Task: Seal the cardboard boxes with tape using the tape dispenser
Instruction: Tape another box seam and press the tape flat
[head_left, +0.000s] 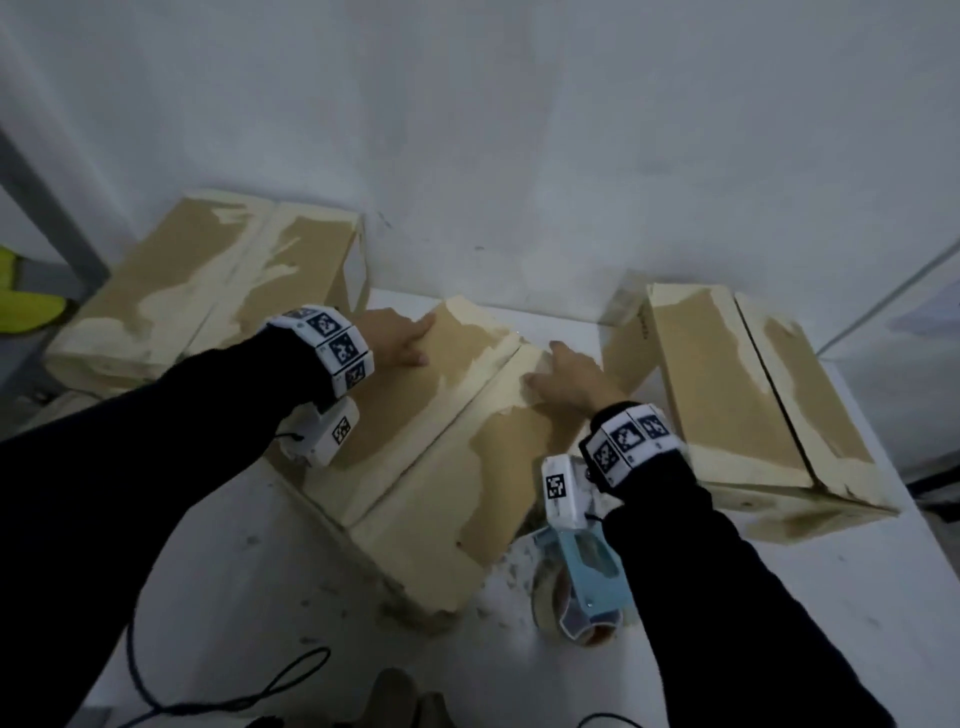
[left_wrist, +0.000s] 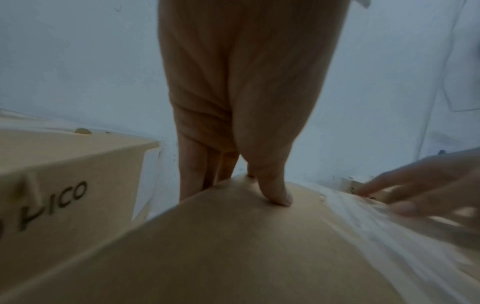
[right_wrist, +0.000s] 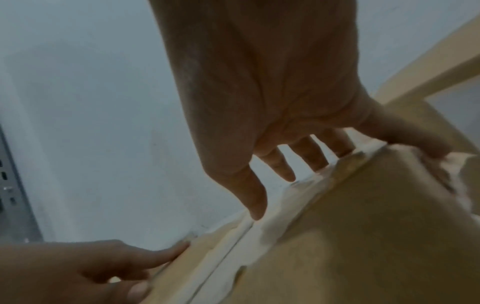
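We have both hands on the middle cardboard box (head_left: 441, 447), which lies at an angle on the white counter (head_left: 779, 597) with its two top flaps closed and the seam between them running from near left to far right. Pale torn patches line the flap edges and corners.

Our left hand (head_left: 397, 335) rests on the far left flap, its fingers (left_wrist: 197, 170) extended and reaching over the far edge while the thumb lies flat on the cardboard; it grips nothing. Our right hand (head_left: 569, 379) spreads over the right flap beside the seam, fingers (right_wrist: 259, 197) straight and fanned, the tips touching the torn surface near the far edge, again with nothing grasped.

The tape dispenser (head_left: 584, 582), light blue with a roll of tape at its near end, lies on the counter just beside the box's near right corner, under our right forearm and untouched by either hand. Bits of torn paper are scattered on the counter around it.

A second box (head_left: 208, 280) sits to the far left against the wall, close to the middle one, with dark lettering on its side in the left wrist view. A third box (head_left: 753, 395) lies to the right, flaps closed. A dark cable (head_left: 234, 696) trails at the near edge, and something yellow (head_left: 21, 301) shows at the far left.
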